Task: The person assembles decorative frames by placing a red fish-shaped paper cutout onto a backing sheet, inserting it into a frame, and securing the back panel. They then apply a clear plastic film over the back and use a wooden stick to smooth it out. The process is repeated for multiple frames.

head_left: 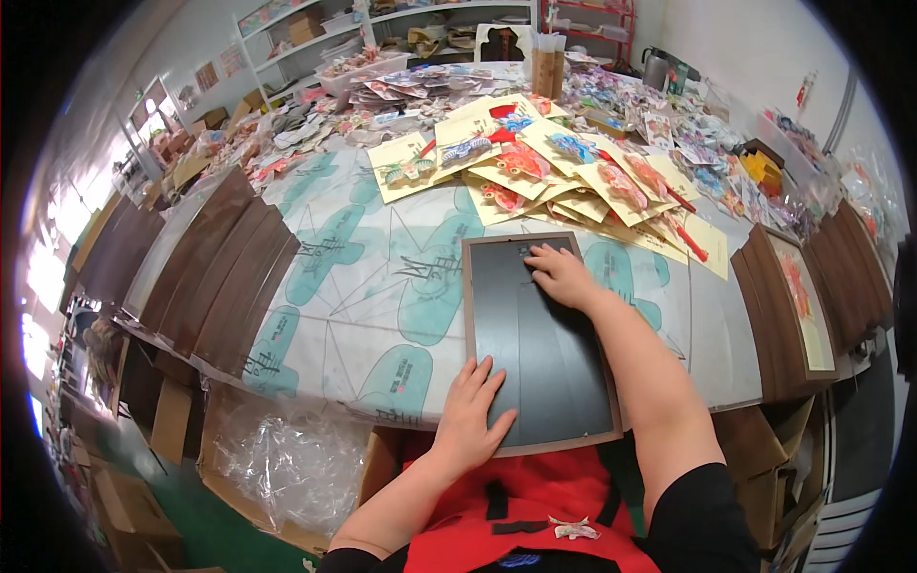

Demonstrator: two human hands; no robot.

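A brown picture frame [467, 306] lies face down at the table's near edge, its dark grey back panel [549, 372] toward me. My left hand [468, 415] rests at the frame's lower left side, fingers spread over the rim and panel. Near the top of the panel lies my right hand [565, 275], fingertips touching the board close to the upper rim. Its fingers are slightly bent and hold nothing visible. Beyond the frame is a loose pile of cream cards [583, 205] bearing colourful fish- and butterfly-like ornaments, some with red tassels.
Brown frames stand stacked at the left [215, 277] and right [764, 315] table ends. A patterned sheet [353, 286] covers the table. Below it, a cardboard box [224, 477] holds clear plastic wrap. Heaps of small packaged items [401, 91] fill the far side.
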